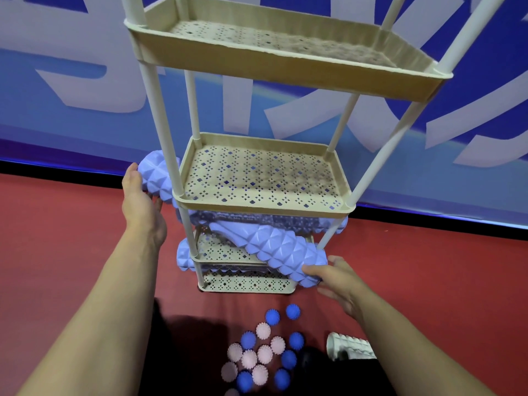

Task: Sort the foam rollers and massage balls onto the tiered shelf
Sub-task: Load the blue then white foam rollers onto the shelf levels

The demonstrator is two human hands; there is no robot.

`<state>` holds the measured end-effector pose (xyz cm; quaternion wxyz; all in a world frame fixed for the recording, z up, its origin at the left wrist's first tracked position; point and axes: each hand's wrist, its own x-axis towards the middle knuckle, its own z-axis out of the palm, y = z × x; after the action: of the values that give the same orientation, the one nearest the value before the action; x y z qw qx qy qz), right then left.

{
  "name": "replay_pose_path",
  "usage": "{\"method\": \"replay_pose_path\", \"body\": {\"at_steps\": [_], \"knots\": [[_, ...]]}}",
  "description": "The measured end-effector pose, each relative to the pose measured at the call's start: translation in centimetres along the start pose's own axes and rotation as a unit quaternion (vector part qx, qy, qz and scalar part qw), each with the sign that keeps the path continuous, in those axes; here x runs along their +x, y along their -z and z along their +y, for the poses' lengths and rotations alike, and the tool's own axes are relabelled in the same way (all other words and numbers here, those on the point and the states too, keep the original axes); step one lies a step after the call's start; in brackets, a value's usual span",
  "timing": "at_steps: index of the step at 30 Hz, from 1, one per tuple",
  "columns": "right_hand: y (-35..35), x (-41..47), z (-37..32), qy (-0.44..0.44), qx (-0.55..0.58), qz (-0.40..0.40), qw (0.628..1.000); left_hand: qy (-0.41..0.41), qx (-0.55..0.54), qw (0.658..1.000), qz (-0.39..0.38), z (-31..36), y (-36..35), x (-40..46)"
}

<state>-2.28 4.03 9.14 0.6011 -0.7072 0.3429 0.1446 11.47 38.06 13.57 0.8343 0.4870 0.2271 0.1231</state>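
A beige tiered shelf [263, 205] with perforated trays stands on the red floor. My left hand [143, 207] grips the end of a blue knobbly foam roller [155, 177] that sticks out left of the shelf and runs under the second tray. My right hand [334, 278] holds the near end of a second blue foam roller [283, 250], which lies slanted across a lower tray. The end of a third blue roller [184, 258] pokes out at the shelf's lower left. Several blue and pink spiky massage balls [264, 352] lie on the floor in front.
A white ridged roller [350, 345] lies on the floor to the right of the balls. The top tray [285, 78] and second tray hold nothing. A blue and white banner wall [71, 95] stands right behind the shelf.
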Motion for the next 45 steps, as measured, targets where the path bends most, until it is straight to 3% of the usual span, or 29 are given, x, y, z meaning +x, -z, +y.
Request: {"method": "replay_pose_path", "body": {"at_steps": [4, 10, 18, 22, 28, 36, 45], "knots": [[-0.9, 0.4, -0.1, 0.031, -0.003, 0.054, 0.998, -0.010, 0.043, 0.999, 0.018, 0.4, 0.2, 0.2], [-1.3, 0.4, -0.9, 0.086, 0.016, 0.051, 0.995, 0.003, 0.068, 0.997, 0.025, 0.7, 1.9, 0.6], [-2.2, 2.0, -1.4, 0.038, 0.114, 0.061, 0.991, -0.009, 0.085, 0.996, 0.008, 1.2, 2.8, 0.8], [-1.7, 3.0, -2.7, -0.025, 0.163, 0.016, 0.986, -0.018, 0.110, 0.994, 0.000, 1.3, 3.3, 0.9], [-0.6, 4.5, -4.2, -0.077, 0.118, -0.023, 0.990, -0.026, 0.131, 0.991, -0.013, 1.4, 3.8, 1.1], [0.7, 4.4, -4.4, -0.086, 0.085, -0.080, 0.989, -0.044, 0.142, 0.989, -0.014, 1.0, 3.7, 1.3], [1.1, 4.6, -5.0, -0.062, 0.017, -0.073, 0.995, -0.059, 0.138, 0.989, -0.018, 1.0, 3.9, 1.1]]}}
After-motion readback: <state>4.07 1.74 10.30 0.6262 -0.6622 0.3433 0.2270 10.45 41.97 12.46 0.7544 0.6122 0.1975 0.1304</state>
